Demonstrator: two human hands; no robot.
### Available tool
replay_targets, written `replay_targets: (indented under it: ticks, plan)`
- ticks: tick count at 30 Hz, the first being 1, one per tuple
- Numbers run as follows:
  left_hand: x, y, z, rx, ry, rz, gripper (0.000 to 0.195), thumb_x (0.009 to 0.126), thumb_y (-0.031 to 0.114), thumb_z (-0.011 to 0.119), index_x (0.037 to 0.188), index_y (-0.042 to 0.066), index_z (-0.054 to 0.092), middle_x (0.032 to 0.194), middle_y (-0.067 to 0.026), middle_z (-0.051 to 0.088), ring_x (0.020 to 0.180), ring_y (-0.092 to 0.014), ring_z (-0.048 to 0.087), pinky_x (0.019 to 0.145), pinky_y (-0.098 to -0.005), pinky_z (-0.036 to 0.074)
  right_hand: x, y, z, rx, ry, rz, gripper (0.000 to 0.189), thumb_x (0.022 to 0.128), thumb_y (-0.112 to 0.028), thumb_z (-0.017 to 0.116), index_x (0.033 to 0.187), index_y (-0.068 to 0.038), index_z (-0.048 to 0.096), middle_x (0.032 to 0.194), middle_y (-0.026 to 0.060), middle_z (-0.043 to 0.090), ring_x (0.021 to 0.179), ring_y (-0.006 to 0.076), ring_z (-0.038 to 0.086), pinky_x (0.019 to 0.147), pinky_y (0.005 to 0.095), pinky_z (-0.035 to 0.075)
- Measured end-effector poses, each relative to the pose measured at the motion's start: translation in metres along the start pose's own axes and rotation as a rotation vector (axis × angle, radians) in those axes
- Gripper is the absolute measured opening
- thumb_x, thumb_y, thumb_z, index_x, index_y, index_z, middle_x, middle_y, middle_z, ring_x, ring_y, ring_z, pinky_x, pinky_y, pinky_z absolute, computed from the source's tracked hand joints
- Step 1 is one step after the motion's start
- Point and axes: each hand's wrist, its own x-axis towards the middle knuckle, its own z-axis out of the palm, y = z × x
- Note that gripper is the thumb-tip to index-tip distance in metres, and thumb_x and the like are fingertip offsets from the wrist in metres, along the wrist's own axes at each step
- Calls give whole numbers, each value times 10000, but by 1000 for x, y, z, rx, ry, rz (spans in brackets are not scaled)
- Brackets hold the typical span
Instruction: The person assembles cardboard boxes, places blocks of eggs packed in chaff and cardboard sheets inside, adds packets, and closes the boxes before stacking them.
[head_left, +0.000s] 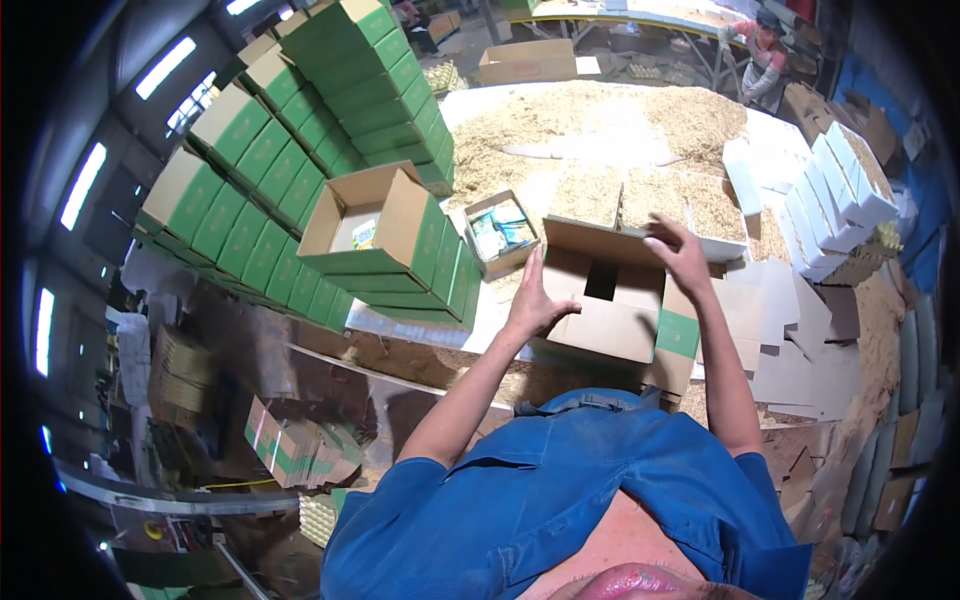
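Note:
In front of my body stands an open cardboard carton (611, 326) with green outer parts. A dark gap shows between the panels inside it. My left hand (536, 300) is at the carton's left side, thumb spread from the fingers; whether it presses on the cardboard I cannot tell. Above the right rear corner hovers my right hand (681, 251), fingers apart and slightly bent, with nothing in it. Left of the carton is a small open box (529, 251) of blue and white packets (499, 229).
Tall stacks of green cartons (247, 217) rise at the left, with an open-topped carton (360, 262) nearer. Trays of tan loose material (585, 193) lie behind. White foam trays (829, 195) and grey sheets (810, 375) are at right. Another person (765, 60) stands at the far right.

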Motion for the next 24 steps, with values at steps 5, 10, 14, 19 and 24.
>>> replay_targets:
  ticks: [5, 10, 14, 19, 24]
  plan:
    - [0, -5, 2, -36, 139, 33, 1322, 558, 323, 932, 1540, 48, 91, 1559, -240, 227, 1426, -370, 292, 1164, -411, 303, -59, 18, 33, -218, 1, -1, 315, 811, -197, 711, 1101, -75, 710, 1063, 164, 704, 1027, 312, 668, 916, 362, 512]
    - [2, -11, 5, -6, 0, 74, 807, 633, 369, 889, 1332, 103, 587, 1526, -250, 313, 1337, -384, 441, 1077, -411, 409, -106, 38, 35, -167, 75, -235, 280, 767, 16, 661, 1040, -28, 706, 1090, 142, 697, 1038, 261, 659, 946, 328, 497]
    - [5, -13, 4, 22, -26, 78, 805, 636, 381, 887, 1333, 112, 589, 1523, -266, 307, 1335, -392, 440, 1075, -409, 410, -112, 52, -7, -95, 137, -14, 501, 765, 42, 651, 1253, -66, 620, 1302, 129, 609, 1198, 257, 578, 1034, 333, 445]
    - [12, -2, 9, 70, -68, 81, 755, 654, 377, 880, 1306, 106, 613, 1525, -263, 308, 1336, -388, 442, 1086, -427, 397, -181, 129, 14, -128, -199, 203, 1006, 629, -22, 760, 1505, -15, 265, 1516, 207, 353, 1416, 345, 325, 1179, 380, 281]
    - [28, -14, -37, 10, -96, 126, 525, 769, 280, 804, 1233, 79, 664, 1478, -193, 432, 1277, -306, 526, 1067, -360, 415, -145, 45, 36, -162, -19, 174, 724, 640, -149, 787, 1288, 29, 518, 1124, 275, 642, 1089, 426, 601, 942, 435, 493]
